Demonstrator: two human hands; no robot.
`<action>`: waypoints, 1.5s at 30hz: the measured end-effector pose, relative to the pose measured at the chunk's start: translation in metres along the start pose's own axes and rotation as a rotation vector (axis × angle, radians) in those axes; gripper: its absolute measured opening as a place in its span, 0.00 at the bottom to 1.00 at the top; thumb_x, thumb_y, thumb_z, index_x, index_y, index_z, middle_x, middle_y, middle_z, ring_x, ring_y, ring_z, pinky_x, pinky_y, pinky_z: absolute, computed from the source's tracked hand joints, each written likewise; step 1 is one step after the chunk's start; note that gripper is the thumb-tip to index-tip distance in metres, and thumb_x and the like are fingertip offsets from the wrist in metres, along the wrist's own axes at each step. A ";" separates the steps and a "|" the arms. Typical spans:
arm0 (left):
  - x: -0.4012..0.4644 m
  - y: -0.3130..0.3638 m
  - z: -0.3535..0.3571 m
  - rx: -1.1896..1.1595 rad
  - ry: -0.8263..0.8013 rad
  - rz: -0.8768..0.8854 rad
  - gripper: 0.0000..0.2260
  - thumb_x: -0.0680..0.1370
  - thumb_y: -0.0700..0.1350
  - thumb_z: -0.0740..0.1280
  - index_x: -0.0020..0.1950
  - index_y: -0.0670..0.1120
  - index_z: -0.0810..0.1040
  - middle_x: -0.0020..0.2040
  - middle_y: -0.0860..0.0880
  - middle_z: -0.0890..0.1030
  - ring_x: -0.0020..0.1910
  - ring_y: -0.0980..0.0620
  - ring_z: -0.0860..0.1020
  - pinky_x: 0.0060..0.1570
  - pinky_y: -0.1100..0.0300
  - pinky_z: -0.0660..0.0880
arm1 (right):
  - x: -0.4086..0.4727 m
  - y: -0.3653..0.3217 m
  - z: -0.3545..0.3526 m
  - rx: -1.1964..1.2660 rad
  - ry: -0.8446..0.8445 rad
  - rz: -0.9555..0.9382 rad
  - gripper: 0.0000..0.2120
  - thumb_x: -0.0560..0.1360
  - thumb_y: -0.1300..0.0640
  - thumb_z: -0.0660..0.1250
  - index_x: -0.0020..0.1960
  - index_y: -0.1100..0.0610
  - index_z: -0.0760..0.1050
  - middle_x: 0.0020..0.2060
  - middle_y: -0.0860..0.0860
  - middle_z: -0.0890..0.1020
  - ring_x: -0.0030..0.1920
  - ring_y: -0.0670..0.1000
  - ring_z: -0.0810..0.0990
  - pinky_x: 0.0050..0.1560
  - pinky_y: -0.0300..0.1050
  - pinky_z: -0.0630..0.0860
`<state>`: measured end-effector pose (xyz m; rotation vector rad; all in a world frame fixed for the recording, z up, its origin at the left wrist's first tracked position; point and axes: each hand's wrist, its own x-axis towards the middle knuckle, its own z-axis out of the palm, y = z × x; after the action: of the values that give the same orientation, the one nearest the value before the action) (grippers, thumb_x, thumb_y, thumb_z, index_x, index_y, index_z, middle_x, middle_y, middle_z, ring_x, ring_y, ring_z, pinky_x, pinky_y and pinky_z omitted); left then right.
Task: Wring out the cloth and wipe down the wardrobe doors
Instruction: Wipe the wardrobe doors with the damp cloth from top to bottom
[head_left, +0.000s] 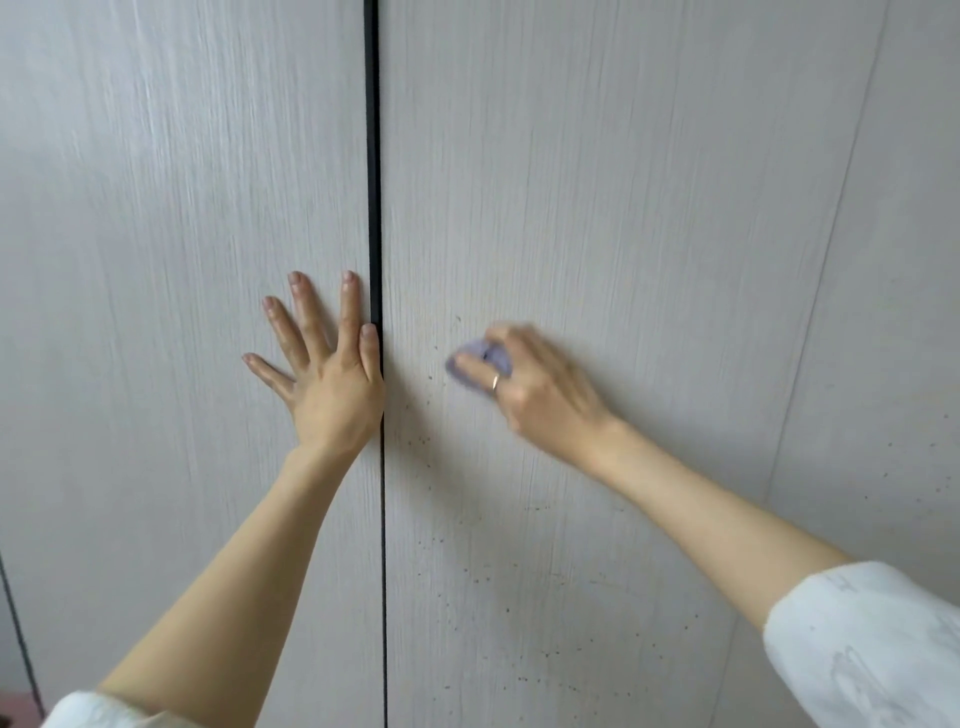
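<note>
Against 2 pale, wood-grained wardrobe doors, a person works with both arms raised. On the left door (171, 260), the left hand (324, 374) lies flat — fingers straight and spread wide, palm against the panel, the thumb lying along the dark gap (375, 208) that divides the doors. On the right door (597, 208), the right hand (530, 384) holds a small bunched lilac cloth (480, 364) against the surface, its fingers curled over the wad; motion blur softens the hand and cloth, so the exact placing of each finger cannot be told. A ring (495, 383) shows on 1 finger of that hand. The cloth sits just right of the gap, at about the height of the left hand. Small dark specks (423, 441) dot the right door below the cloth and farther down the panel. White sleeves (862, 649) — pushed back from both forearms — show at the bottom corners.
</note>
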<state>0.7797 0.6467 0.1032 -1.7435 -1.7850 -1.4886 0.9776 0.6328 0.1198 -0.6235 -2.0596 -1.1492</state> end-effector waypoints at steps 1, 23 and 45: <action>0.000 -0.001 0.000 -0.003 -0.001 0.006 0.22 0.82 0.54 0.42 0.74 0.63 0.37 0.76 0.51 0.32 0.74 0.46 0.31 0.66 0.33 0.33 | 0.017 0.009 -0.006 -0.022 0.066 0.099 0.11 0.71 0.66 0.71 0.53 0.60 0.80 0.42 0.59 0.76 0.38 0.57 0.74 0.34 0.44 0.67; -0.014 -0.027 -0.006 0.085 -0.103 0.067 0.22 0.82 0.54 0.43 0.70 0.64 0.33 0.75 0.51 0.31 0.73 0.46 0.30 0.67 0.34 0.34 | 0.069 -0.024 0.022 0.025 0.214 0.247 0.13 0.68 0.66 0.68 0.52 0.64 0.79 0.44 0.61 0.77 0.42 0.61 0.77 0.36 0.49 0.77; -0.068 -0.065 0.025 -0.011 -0.068 -0.103 0.22 0.83 0.52 0.45 0.70 0.64 0.34 0.76 0.50 0.34 0.74 0.46 0.32 0.68 0.35 0.35 | -0.081 -0.115 0.080 0.250 -0.053 0.195 0.21 0.83 0.56 0.49 0.52 0.62 0.80 0.46 0.57 0.77 0.45 0.53 0.71 0.42 0.45 0.71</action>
<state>0.7543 0.6390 0.0094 -1.7517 -1.9312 -1.4970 0.9248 0.6393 -0.0332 -0.7182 -2.0915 -0.7569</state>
